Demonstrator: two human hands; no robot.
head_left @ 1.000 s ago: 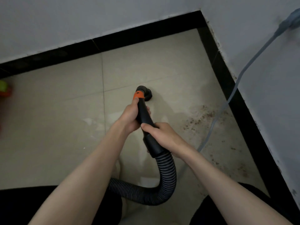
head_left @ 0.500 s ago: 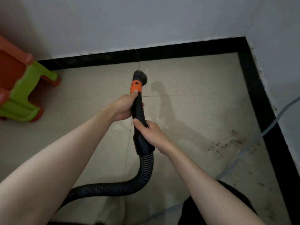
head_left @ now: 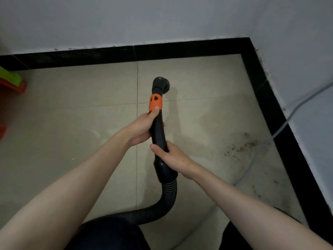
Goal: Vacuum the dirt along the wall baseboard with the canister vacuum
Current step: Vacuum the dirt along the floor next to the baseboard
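While both hands grip it, vacuum wand [head_left: 158,130] upright, nozzle [head_left: 161,84] toward baseboard [head_left: 180,49].

A single head-worn camera looks forward and steeply down, close over the floor [head_left: 198,114], facing the room's corner baseboard [head_left: 180,48].

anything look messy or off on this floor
Yes: dark dirt specks lie scattered on the tiles beside the right-hand black baseboard. The vacuum nozzle points elsewhere, toward the back wall. A grey cord trails down across that baseboard.
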